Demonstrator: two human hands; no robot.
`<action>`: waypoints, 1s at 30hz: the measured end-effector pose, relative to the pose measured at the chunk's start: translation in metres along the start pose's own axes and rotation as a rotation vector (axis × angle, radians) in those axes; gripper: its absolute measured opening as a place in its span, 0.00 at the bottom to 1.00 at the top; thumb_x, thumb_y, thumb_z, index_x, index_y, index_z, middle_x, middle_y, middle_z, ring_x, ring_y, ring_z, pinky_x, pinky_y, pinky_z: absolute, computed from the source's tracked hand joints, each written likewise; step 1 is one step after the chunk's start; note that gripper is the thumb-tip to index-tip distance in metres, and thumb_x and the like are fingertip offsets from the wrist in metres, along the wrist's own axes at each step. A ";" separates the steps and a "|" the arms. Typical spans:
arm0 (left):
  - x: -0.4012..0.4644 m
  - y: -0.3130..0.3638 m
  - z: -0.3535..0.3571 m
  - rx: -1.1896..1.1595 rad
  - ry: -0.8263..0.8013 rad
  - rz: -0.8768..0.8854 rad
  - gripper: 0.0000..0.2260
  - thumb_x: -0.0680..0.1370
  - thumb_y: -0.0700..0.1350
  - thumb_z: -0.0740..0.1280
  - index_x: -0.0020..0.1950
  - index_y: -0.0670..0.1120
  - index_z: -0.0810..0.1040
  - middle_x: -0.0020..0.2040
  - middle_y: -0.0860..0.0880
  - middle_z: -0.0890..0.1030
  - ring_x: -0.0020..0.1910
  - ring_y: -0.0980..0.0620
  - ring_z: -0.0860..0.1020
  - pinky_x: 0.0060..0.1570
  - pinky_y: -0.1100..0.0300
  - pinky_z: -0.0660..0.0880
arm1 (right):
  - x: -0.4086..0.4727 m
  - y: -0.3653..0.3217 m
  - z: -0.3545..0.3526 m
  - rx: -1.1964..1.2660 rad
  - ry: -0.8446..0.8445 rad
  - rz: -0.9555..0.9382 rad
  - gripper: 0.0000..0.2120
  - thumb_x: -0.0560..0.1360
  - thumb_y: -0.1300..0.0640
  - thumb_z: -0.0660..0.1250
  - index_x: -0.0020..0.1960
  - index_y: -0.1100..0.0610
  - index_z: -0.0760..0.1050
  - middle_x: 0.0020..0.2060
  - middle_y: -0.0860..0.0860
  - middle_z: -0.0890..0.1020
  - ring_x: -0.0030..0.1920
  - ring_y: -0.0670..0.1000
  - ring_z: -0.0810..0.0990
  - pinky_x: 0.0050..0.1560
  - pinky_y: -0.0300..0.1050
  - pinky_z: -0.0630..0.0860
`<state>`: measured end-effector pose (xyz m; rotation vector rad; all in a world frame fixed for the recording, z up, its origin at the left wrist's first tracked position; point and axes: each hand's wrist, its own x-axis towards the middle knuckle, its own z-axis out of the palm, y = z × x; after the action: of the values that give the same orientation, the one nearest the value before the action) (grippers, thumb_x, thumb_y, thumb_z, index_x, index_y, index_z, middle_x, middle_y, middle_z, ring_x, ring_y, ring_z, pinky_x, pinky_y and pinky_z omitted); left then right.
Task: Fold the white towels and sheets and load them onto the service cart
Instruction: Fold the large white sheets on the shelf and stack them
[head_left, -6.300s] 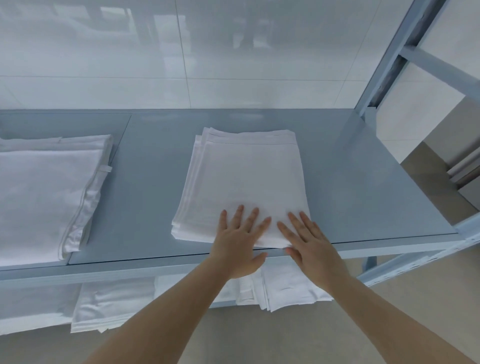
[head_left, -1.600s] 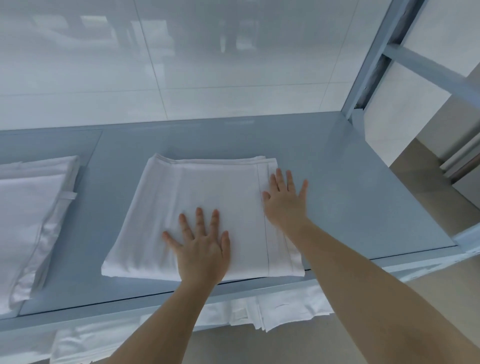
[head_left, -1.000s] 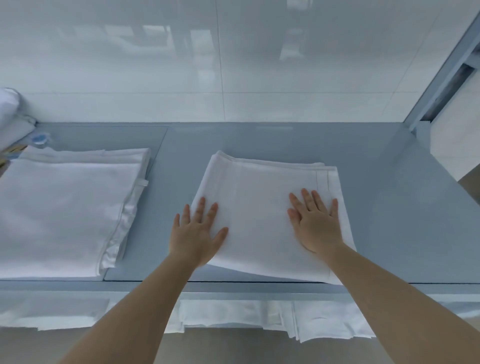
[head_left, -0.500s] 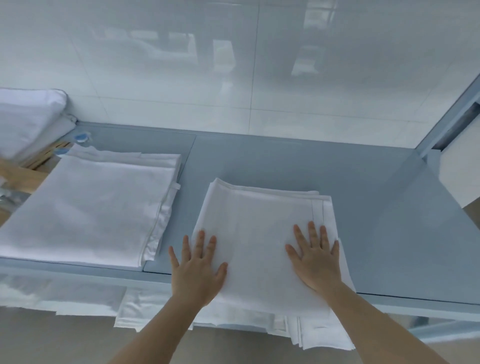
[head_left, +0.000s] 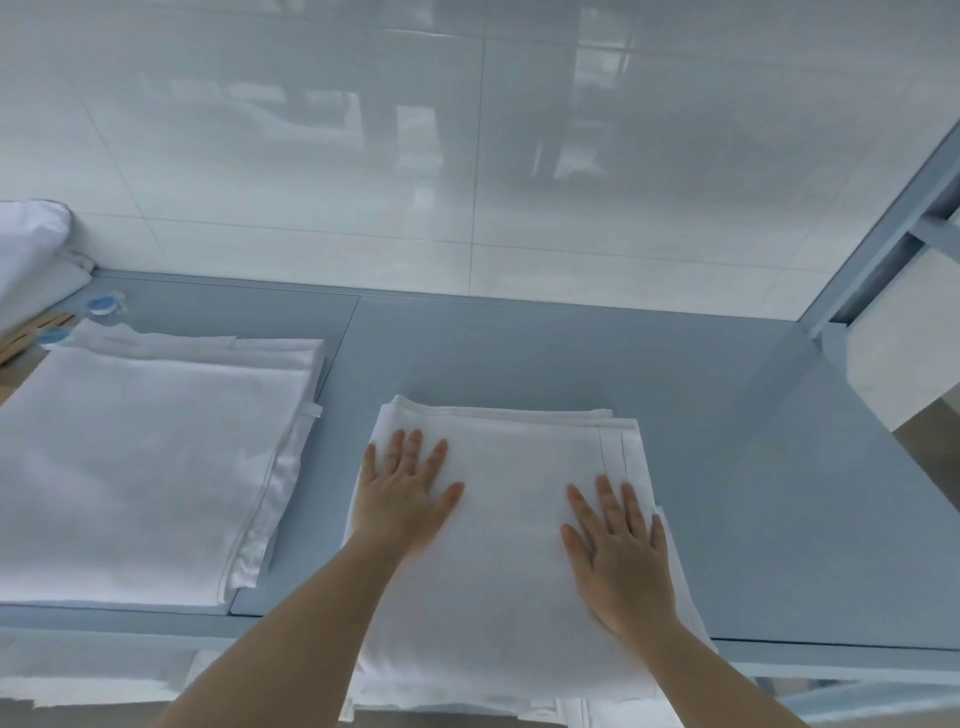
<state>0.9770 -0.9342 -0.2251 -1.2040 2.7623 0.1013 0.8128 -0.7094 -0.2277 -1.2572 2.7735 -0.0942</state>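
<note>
Folded sheet (head_left: 519, 519), lower centre, long axis towards the viewer; left hand (head_left: 402, 501) and right hand (head_left: 618, 556) pressing flat, fingers released.

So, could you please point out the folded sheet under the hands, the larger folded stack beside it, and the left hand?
folded sheet (head_left: 514, 467), head view, bare top between the hands.
larger folded stack (head_left: 140, 467), head view, middle of top layer.
left hand (head_left: 402, 501), head view, back of the hand.
</note>
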 end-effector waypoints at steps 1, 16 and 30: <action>-0.001 0.000 0.000 -0.021 0.010 -0.019 0.31 0.76 0.68 0.37 0.77 0.60 0.38 0.79 0.51 0.39 0.77 0.51 0.36 0.72 0.46 0.32 | 0.000 0.000 0.000 0.002 0.010 0.008 0.26 0.76 0.35 0.32 0.73 0.35 0.32 0.76 0.42 0.37 0.75 0.48 0.32 0.76 0.55 0.40; -0.075 -0.016 -0.020 -0.355 -0.083 -0.296 0.27 0.77 0.63 0.59 0.75 0.63 0.56 0.61 0.41 0.67 0.57 0.39 0.71 0.59 0.49 0.71 | -0.022 0.008 -0.035 0.123 -0.222 0.427 0.36 0.69 0.23 0.44 0.73 0.32 0.37 0.73 0.60 0.56 0.71 0.59 0.58 0.64 0.62 0.61; -0.103 -0.003 -0.037 -0.511 -0.100 -0.240 0.26 0.77 0.51 0.65 0.73 0.61 0.61 0.51 0.48 0.65 0.49 0.42 0.78 0.54 0.55 0.72 | -0.019 0.042 -0.053 0.429 -0.329 0.182 0.40 0.74 0.37 0.66 0.78 0.42 0.47 0.70 0.55 0.71 0.67 0.59 0.71 0.64 0.48 0.68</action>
<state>1.0455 -0.8657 -0.1736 -1.5771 2.5550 0.8588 0.7884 -0.6666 -0.1783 -0.8262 2.3968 -0.4043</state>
